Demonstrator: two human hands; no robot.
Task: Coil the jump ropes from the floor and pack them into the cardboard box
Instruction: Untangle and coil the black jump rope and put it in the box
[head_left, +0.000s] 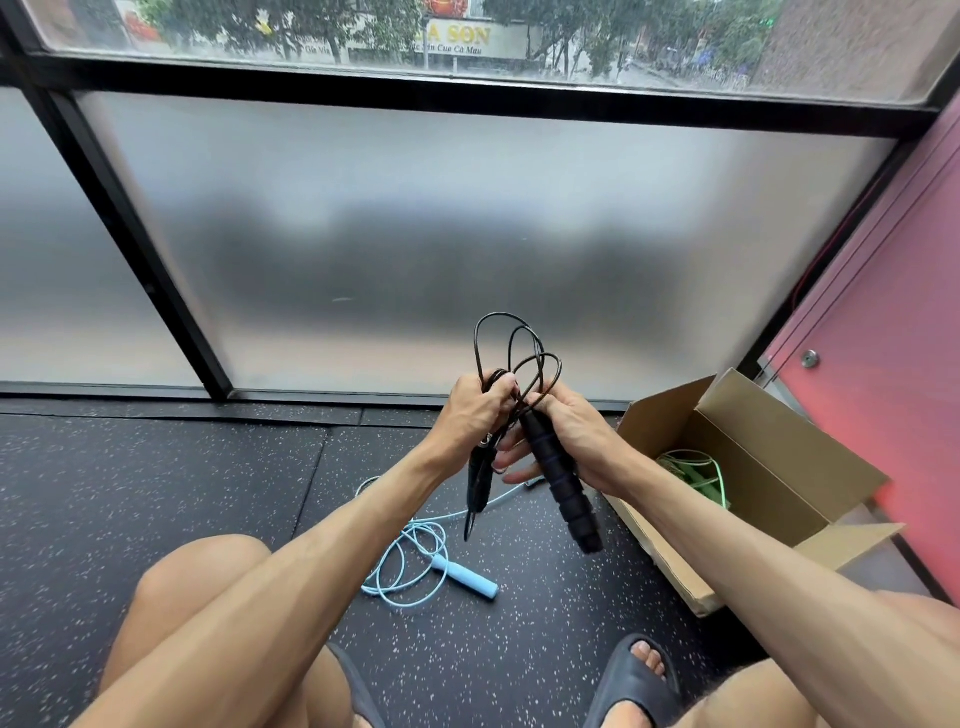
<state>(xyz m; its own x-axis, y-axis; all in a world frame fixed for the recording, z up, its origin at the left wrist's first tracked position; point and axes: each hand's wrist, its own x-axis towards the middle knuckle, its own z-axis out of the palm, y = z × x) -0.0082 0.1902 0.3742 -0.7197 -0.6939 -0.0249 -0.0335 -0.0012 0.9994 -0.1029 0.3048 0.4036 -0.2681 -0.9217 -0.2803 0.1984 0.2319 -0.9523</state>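
A black jump rope (519, 348) is held in front of me in loose loops above both hands. My left hand (475, 410) grips the bundled cord, and a second black handle hangs below it. My right hand (569, 441) holds the black foam handle (563, 488), which points down and to the right. A light blue jump rope (415, 561) lies loosely on the floor between my knees. The open cardboard box (769, 467) stands at the right with a green rope (701, 478) inside.
The black speckled rubber floor (156, 493) runs up to a frosted glass wall (415, 234) with black frames. A pink wall (893, 364) stands close behind the box. My knees and a sandalled foot (639, 675) fill the lower frame.
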